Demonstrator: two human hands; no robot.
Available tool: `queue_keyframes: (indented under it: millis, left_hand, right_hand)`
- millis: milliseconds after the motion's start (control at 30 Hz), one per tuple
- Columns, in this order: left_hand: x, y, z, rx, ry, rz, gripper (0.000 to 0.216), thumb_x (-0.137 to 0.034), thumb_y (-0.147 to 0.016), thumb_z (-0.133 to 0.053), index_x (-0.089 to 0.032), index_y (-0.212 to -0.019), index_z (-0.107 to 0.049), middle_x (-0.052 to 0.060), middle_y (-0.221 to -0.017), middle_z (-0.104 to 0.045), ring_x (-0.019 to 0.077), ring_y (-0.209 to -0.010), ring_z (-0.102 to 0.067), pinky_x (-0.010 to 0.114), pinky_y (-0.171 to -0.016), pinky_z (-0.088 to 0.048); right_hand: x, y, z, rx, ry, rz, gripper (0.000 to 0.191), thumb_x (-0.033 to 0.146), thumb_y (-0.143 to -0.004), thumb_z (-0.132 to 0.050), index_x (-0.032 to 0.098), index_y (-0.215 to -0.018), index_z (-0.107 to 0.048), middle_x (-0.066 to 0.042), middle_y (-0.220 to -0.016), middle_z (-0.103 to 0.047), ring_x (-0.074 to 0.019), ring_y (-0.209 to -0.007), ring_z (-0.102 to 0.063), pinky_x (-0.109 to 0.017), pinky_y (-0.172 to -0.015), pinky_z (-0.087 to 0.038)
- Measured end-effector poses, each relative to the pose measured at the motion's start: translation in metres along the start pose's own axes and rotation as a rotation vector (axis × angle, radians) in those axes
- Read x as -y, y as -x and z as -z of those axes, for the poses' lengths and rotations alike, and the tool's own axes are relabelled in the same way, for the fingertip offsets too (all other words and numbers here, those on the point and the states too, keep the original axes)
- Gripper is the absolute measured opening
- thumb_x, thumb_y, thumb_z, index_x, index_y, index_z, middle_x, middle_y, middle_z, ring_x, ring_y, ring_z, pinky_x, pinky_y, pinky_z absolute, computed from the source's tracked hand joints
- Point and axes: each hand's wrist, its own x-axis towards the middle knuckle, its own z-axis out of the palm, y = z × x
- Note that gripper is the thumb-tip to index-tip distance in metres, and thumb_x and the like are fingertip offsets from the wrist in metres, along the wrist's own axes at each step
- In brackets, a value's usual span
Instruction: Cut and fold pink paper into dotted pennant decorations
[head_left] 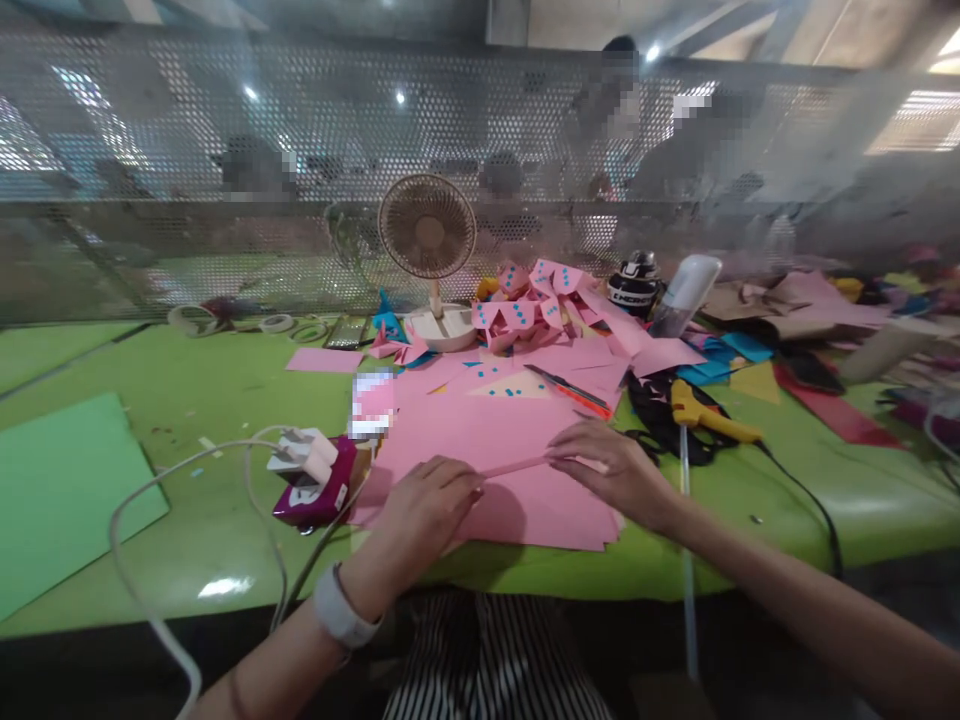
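My left hand (427,505) and my right hand (607,465) rest on a stack of pink paper sheets (480,430) lying on the green table (187,400). Between them they pinch a thin rolled strip of pink paper (517,466), one hand at each end, fingers pressed together on it. A white band sits on my left wrist.
A yellow glue gun (705,415) with a black cord lies right of the paper beside black scissors. White chargers on a magenta box (311,480) sit to the left, near a green sheet (60,490). Behind stand a small fan (427,235), folded pink shapes (532,295) and paper scraps.
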Motion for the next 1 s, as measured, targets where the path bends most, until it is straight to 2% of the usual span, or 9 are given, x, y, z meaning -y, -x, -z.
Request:
queue_keyframes:
  millis: [67,133,233,400,600,700,800,1000]
  left_hand:
    - [0.008,-0.001,-0.005,0.072,-0.129,-0.028,0.024,-0.016,-0.089,-0.045,-0.014,-0.11,-0.056,0.01,-0.106,-0.06,0.0225,-0.1,-0.054,0.041,-0.088,-0.044]
    - [0.013,-0.003,-0.009,0.133,-0.189,-0.037,0.027,-0.012,-0.086,-0.048,-0.014,-0.112,-0.055,0.01,-0.106,-0.06,0.0224,-0.099,-0.054,0.04,-0.088,-0.045]
    - [0.016,-0.007,-0.01,0.175,-0.232,-0.029,0.027,-0.005,-0.087,-0.042,-0.015,-0.108,-0.056,0.008,-0.099,-0.06,0.0199,-0.094,-0.055,0.037,-0.085,-0.046]
    - [0.016,-0.011,-0.006,0.207,-0.3,-0.064,0.026,-0.004,-0.089,-0.037,-0.014,-0.103,-0.056,0.007,-0.096,-0.059,0.0187,-0.087,-0.055,0.034,-0.079,-0.048]
    - [0.014,-0.009,-0.01,0.241,-0.489,-0.124,0.027,-0.002,-0.086,-0.038,-0.01,-0.107,-0.054,0.009,-0.096,-0.057,0.0221,-0.084,-0.053,0.035,-0.071,-0.048]
    - [0.013,-0.009,-0.013,0.232,-0.56,-0.151,0.027,-0.002,-0.085,-0.038,-0.009,-0.106,-0.054,0.01,-0.095,-0.057,0.0229,-0.083,-0.053,0.036,-0.07,-0.047]
    - [0.013,-0.01,-0.012,0.218,-0.566,-0.154,0.025,-0.002,-0.085,-0.041,-0.009,-0.104,-0.055,0.009,-0.094,-0.056,0.0228,-0.084,-0.053,0.037,-0.074,-0.046]
    - [0.013,-0.009,-0.011,0.21,-0.511,-0.114,0.021,-0.004,-0.085,-0.043,-0.011,-0.103,-0.054,0.008,-0.094,-0.056,0.0221,-0.086,-0.052,0.037,-0.078,-0.044]
  right_hand:
    - [-0.009,-0.003,-0.004,0.135,0.253,0.164,0.022,0.03,-0.091,-0.048,0.023,-0.098,-0.067,-0.008,-0.097,-0.066,-0.0213,-0.092,-0.058,-0.039,-0.082,-0.047]
    - [-0.016,-0.006,-0.01,0.232,0.436,0.264,0.024,0.024,-0.093,-0.043,0.02,-0.1,-0.066,-0.009,-0.097,-0.066,-0.0216,-0.091,-0.057,-0.038,-0.078,-0.046]
    - [-0.024,-0.01,-0.015,0.298,0.586,0.334,0.025,0.018,-0.093,-0.04,0.017,-0.1,-0.064,-0.009,-0.094,-0.065,-0.0207,-0.087,-0.056,-0.035,-0.075,-0.045]
    - [-0.028,-0.015,-0.018,0.339,0.74,0.447,0.024,0.01,-0.09,-0.04,0.012,-0.099,-0.062,-0.01,-0.089,-0.063,-0.021,-0.081,-0.054,-0.034,-0.069,-0.044]
    - [-0.028,-0.018,-0.018,0.384,0.823,0.552,0.025,0.007,-0.089,-0.039,0.012,-0.096,-0.062,-0.009,-0.087,-0.062,-0.0204,-0.078,-0.052,-0.035,-0.07,-0.043]
    - [-0.031,-0.02,-0.021,0.358,0.81,0.568,0.021,0.012,-0.091,-0.041,0.013,-0.097,-0.061,-0.009,-0.088,-0.062,-0.0208,-0.08,-0.053,-0.035,-0.071,-0.042]
    - [-0.033,-0.022,-0.025,0.326,0.778,0.553,0.021,0.019,-0.093,-0.041,0.014,-0.101,-0.059,-0.009,-0.09,-0.062,-0.0209,-0.083,-0.052,-0.035,-0.072,-0.042]
    - [-0.027,-0.024,-0.03,0.378,0.793,0.518,0.018,0.01,-0.09,-0.042,0.013,-0.093,-0.059,-0.008,-0.09,-0.058,-0.0203,-0.082,-0.05,-0.034,-0.072,-0.041]
